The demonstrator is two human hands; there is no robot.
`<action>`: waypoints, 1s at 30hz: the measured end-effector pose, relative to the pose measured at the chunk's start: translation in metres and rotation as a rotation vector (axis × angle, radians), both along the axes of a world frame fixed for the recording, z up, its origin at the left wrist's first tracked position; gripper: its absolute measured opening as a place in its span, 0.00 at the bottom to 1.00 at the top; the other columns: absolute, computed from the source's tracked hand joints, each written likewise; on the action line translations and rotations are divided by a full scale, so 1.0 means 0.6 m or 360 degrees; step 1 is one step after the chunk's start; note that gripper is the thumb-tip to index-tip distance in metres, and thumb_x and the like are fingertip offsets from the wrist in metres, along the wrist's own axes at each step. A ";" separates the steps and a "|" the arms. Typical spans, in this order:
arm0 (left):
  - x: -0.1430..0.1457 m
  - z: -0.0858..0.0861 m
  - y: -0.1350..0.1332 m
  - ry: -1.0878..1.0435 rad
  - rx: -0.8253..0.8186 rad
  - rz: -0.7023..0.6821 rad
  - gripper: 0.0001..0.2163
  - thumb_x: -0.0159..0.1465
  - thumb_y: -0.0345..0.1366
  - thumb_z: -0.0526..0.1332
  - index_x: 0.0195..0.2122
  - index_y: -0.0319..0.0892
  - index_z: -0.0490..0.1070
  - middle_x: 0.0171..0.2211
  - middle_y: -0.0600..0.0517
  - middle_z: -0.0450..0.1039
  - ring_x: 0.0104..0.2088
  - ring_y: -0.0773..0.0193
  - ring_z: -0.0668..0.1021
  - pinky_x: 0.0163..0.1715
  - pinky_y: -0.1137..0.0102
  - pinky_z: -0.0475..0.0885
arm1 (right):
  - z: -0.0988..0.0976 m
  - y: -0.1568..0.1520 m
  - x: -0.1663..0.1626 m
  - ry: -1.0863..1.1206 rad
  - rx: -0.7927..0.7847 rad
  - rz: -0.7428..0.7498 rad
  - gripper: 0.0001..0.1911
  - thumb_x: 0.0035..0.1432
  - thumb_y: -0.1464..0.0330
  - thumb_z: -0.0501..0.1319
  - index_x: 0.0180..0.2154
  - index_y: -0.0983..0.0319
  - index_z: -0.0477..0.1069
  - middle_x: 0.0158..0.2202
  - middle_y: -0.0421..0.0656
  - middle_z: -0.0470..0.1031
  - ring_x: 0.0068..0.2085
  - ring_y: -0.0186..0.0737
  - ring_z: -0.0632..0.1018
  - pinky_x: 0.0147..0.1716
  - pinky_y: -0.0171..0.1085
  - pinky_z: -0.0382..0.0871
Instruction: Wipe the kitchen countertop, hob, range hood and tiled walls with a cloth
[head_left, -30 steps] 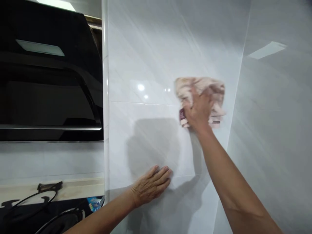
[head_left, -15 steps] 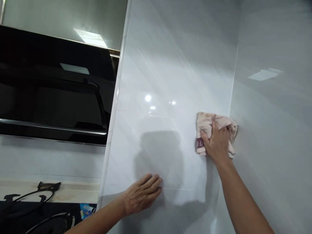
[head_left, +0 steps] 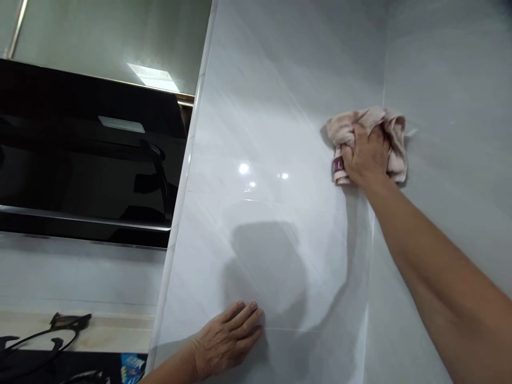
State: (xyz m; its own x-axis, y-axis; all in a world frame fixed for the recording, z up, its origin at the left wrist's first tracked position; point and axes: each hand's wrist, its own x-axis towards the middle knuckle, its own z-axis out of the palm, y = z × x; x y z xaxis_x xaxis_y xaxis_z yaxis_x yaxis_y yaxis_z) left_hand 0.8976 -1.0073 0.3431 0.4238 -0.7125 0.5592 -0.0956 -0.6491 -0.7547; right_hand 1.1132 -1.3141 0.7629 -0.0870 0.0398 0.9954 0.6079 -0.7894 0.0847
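My right hand (head_left: 368, 154) presses a pale pink towel (head_left: 344, 127) against the tiled wall, at the corner where two walls meet. The towel is bunched around my fingers, and a dark purple label shows on its lower left edge. Lower down, my left hand (head_left: 229, 338) lies flat against the glossy white marble-patterned wall (head_left: 256, 144), its fingers stretched out and holding nothing. The fingertips of my right hand are partly hidden in the towel's folds.
To the left hangs a black glossy range hood (head_left: 80, 165) under greenish cabinets (head_left: 100, 37). Below it is a black hob with pan supports (head_left: 68, 322) and a blue printed packet (head_left: 133, 368). A raised tile edge (head_left: 178, 224) borders the wall. Another wall (head_left: 452, 160) adjoins on the right.
My right hand has moved the towel up along the corner. My left hand stays against the wall, a little lower in view, as the view has shifted slightly.
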 end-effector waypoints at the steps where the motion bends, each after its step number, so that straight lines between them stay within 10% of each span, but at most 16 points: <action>1: 0.000 0.001 0.000 -0.0005 0.0005 -0.0009 0.17 0.70 0.44 0.62 0.58 0.46 0.74 0.71 0.48 0.63 0.72 0.50 0.62 0.76 0.52 0.44 | 0.024 -0.008 0.003 0.0082 0.0032 0.0041 0.32 0.71 0.64 0.58 0.71 0.67 0.54 0.68 0.64 0.55 0.67 0.57 0.58 0.64 0.57 0.54; 5: -0.004 0.005 -0.003 -0.0031 0.0008 -0.0010 0.16 0.71 0.44 0.61 0.57 0.47 0.75 0.71 0.49 0.63 0.72 0.52 0.62 0.76 0.53 0.44 | 0.053 -0.019 0.019 0.0310 0.0128 0.0187 0.36 0.76 0.58 0.51 0.73 0.74 0.47 0.65 0.67 0.59 0.65 0.56 0.62 0.62 0.55 0.56; 9: -0.006 0.005 -0.006 -0.0019 -0.0029 -0.0011 0.16 0.71 0.43 0.61 0.57 0.47 0.75 0.70 0.50 0.65 0.72 0.53 0.62 0.76 0.53 0.42 | -0.025 -0.018 0.029 0.0219 0.0175 0.0229 0.35 0.73 0.59 0.49 0.73 0.72 0.49 0.64 0.65 0.61 0.64 0.62 0.64 0.61 0.58 0.59; 19: 0.001 -0.004 -0.008 0.0000 -0.0048 0.0010 0.16 0.71 0.41 0.61 0.58 0.46 0.74 0.68 0.48 0.66 0.72 0.52 0.63 0.76 0.52 0.38 | -0.503 -0.006 -0.024 0.0337 0.0096 0.0143 0.37 0.69 0.55 0.52 0.75 0.60 0.51 0.70 0.59 0.58 0.67 0.73 0.64 0.60 0.72 0.63; 22: 0.002 -0.006 -0.010 -0.0013 -0.0035 0.0008 0.17 0.71 0.41 0.60 0.59 0.45 0.73 0.69 0.47 0.66 0.71 0.52 0.64 0.76 0.51 0.38 | -0.588 -0.002 -0.074 0.0407 -0.0031 0.0085 0.29 0.69 0.54 0.61 0.67 0.51 0.65 0.68 0.52 0.62 0.62 0.64 0.71 0.56 0.67 0.71; 26: 0.000 -0.005 -0.012 -0.0024 -0.0002 0.0013 0.18 0.71 0.42 0.60 0.60 0.44 0.71 0.70 0.46 0.64 0.70 0.51 0.65 0.76 0.51 0.43 | -0.592 -0.004 -0.113 0.0386 -0.0074 0.0068 0.19 0.69 0.55 0.65 0.58 0.52 0.73 0.64 0.48 0.68 0.59 0.53 0.74 0.55 0.55 0.76; 30: -0.003 -0.003 -0.015 -0.0027 -0.0031 -0.0009 0.16 0.72 0.42 0.60 0.58 0.44 0.73 0.68 0.47 0.66 0.70 0.51 0.66 0.75 0.53 0.47 | -0.526 -0.010 -0.107 0.0369 -0.0045 0.0049 0.21 0.67 0.54 0.67 0.58 0.52 0.73 0.61 0.49 0.70 0.58 0.55 0.74 0.51 0.54 0.78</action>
State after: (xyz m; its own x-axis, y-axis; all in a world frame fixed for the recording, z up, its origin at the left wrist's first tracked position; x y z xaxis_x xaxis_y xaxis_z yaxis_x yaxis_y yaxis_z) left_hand 0.8955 -1.0161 0.3411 0.4103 -0.7036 0.5802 -0.0864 -0.6633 -0.7434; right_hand 1.0488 -1.3200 0.4473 0.1424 0.0685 0.9874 0.6374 -0.7696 -0.0385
